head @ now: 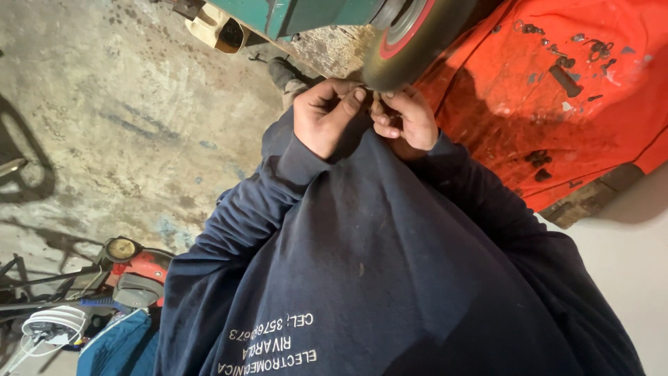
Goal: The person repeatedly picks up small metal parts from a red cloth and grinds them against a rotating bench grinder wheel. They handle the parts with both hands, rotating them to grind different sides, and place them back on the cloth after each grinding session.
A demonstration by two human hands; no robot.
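While your head was bent low over your own dark blue sweatshirt, your two hands met just under the wheel — a dark, worn tyre with a red ring inside it and a grey hub, tilted and only partly in view at the top. Its lower edge sat right above your knuckles, touching or nearly touching them; I could not tell which.

Your left hand was curled tight, fingers folded in towards the palm and the thumb pressed across them, pinching at something too small and hidden to make out. Your right hand was closed the same way, fingertips bunched against those of the other hand, so the pinch lay between the two hands and directly beneath the tyre's rim.

To your right lay an orange sheet, stained dark, with small bolts and a dark cylinder scattered on it — well apart from your fingers. The stained concrete floor spread out on the other side.
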